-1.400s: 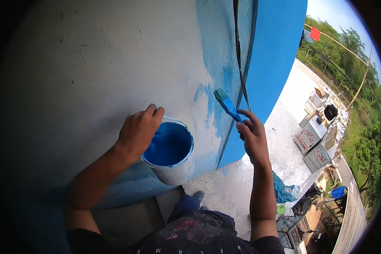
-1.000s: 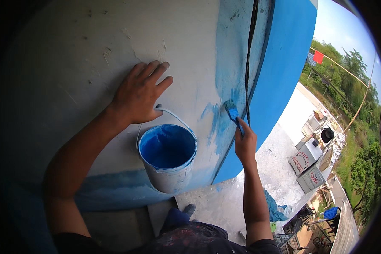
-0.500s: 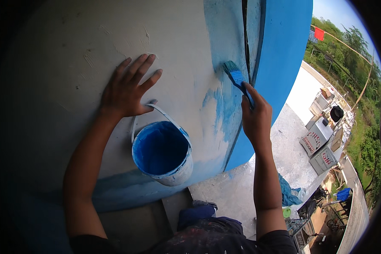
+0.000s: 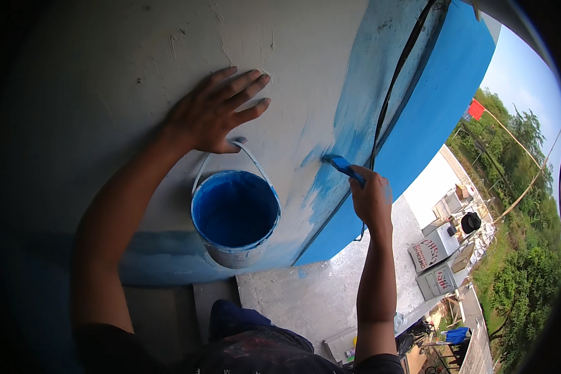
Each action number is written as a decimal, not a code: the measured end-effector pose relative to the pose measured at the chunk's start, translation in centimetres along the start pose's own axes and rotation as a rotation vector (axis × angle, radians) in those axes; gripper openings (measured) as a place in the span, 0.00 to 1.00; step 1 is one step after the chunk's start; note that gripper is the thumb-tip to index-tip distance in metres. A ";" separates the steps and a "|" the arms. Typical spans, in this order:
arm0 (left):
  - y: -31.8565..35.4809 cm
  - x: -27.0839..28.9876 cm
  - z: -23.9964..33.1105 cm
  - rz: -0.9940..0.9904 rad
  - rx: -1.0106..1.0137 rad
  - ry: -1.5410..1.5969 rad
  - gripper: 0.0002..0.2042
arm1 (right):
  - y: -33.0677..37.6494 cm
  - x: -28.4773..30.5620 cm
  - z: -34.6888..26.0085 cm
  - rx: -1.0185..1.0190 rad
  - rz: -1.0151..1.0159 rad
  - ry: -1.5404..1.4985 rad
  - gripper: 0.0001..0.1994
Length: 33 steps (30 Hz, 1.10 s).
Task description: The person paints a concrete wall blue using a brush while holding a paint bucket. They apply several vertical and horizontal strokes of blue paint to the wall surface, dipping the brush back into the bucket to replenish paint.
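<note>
With its fingers spread against the whitish wall (image 4: 293,37), my left hand (image 4: 221,109) carries a paint bucket (image 4: 234,254) whose handle is hooked over the thumb. The bucket hangs just below the hand, its inside coated in blue with blue paint in it. My right hand (image 4: 371,196) is closed round the handle of a paintbrush (image 4: 341,164). The brush's bristles touch the wall at the ragged border of fresh blue strokes (image 4: 327,187), right of the bucket.
A dark cable (image 4: 396,81) runs along the wall beside a solid blue band (image 4: 430,112). Below lies a pale concrete floor (image 4: 293,296). Metal cans (image 4: 436,280) and a black hat-like object (image 4: 471,222) are at the right, with trees (image 4: 523,268) beyond.
The paintbrush has moved down and left relative to the wall edge, and its bristles now press onto the wall. My view has tilted. The left hand still carries the bucket.
</note>
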<state>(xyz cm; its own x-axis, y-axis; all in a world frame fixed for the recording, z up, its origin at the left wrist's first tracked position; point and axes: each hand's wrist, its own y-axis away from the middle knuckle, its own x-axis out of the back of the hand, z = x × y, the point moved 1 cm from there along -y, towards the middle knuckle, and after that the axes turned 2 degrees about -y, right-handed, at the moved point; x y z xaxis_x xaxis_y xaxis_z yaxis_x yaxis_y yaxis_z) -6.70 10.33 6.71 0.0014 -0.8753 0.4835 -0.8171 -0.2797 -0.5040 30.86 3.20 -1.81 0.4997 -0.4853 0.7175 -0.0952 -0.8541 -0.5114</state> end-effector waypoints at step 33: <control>-2.4 5.7 -2.3 -0.212 -0.203 0.015 0.43 | -11.7 20.0 -18.5 0.252 0.482 0.098 0.15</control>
<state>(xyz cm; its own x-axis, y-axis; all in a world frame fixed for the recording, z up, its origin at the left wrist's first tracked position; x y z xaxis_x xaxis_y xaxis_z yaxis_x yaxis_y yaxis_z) -6.05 6.93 12.33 0.1771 -0.7997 0.5736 -0.8983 -0.3695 -0.2378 26.04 -0.02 27.30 0.3672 -0.8354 0.4089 -0.0782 -0.4658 -0.8814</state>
